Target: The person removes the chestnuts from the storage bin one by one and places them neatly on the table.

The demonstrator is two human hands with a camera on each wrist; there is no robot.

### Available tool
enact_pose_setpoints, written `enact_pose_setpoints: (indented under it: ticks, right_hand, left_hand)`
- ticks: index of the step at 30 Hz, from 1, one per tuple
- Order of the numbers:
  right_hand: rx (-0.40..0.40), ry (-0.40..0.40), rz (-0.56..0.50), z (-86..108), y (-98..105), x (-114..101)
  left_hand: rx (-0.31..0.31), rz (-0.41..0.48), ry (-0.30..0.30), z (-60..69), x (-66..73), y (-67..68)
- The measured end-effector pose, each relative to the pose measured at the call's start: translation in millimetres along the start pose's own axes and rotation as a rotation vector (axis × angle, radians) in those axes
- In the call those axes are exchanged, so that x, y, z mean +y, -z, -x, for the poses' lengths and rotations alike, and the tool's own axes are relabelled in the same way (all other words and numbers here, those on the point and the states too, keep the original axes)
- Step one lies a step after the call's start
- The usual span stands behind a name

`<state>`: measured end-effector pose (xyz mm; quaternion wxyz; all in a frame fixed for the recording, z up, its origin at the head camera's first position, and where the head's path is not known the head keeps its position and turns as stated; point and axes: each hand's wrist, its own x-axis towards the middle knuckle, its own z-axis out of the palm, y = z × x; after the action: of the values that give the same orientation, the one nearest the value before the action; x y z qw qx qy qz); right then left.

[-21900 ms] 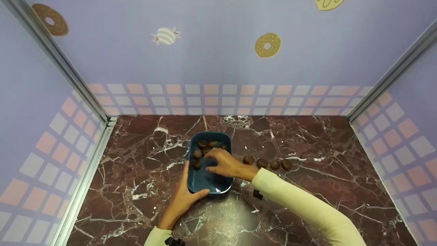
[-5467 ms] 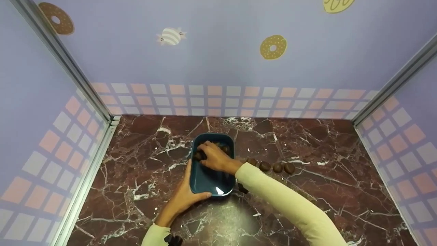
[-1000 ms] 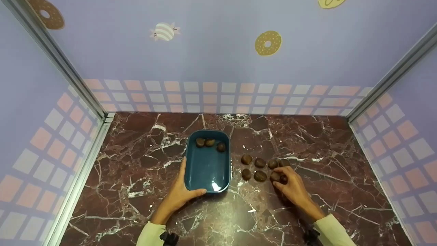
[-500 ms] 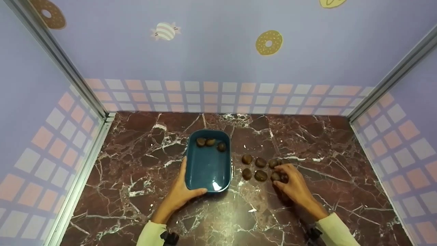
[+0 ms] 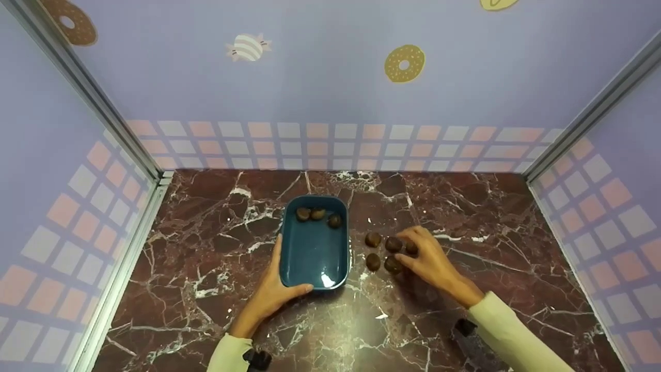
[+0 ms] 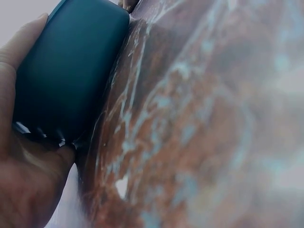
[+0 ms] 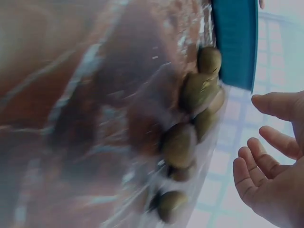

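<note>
A deep blue-green rectangular dish (image 5: 314, 253) stands on the marble-patterned table with three brown chestnuts (image 5: 334, 221) at its far end. My left hand (image 5: 272, 289) holds the dish's near left corner, fingers along the side and thumb at the front rim; the left wrist view shows the same hold on the dish wall (image 6: 71, 71). To the right of the dish, several chestnuts (image 5: 373, 239) lie in two rows. My right hand (image 5: 431, 263) is over the right part of these rows and hides some of them. In the right wrist view, its fingers are spread, holding nothing, beside the chestnuts (image 7: 179, 145).
The dark red marble-patterned tabletop (image 5: 217, 268) stretches in front of and around the dish. A lilac back wall (image 5: 330, 77) with printed sweets and checks closes the far side. Side walls with metal corner strips (image 5: 111, 116) stand left and right.
Chestnuts have left the dish since the oldest frames, and a second row has formed on the table. Within the last half second the right hand let go of a chestnut and moved up-left.
</note>
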<state>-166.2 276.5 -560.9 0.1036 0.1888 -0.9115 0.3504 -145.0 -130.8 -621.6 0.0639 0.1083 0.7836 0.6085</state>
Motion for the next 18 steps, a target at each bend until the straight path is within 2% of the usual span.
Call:
enact_pose_setpoints:
  ticks: [5, 12, 18]
  right_hand:
    - [-0.078, 0.061, 0.029, -21.6, -7, -18]
    - [-0.13, 0.171, 0.069, -51.5, -18, -35]
    - [-0.193, 0.189, 0.082, -73.1, -30, -44]
  left_hand:
    - [-0.006, -0.012, -0.005, 0.9, 0.5, -0.5]
    - [0.002, -0.03, -0.005, 1.2, 0.6, -0.8]
    - [0.006, -0.038, -0.008, 0.5, 1.8, 0.2]
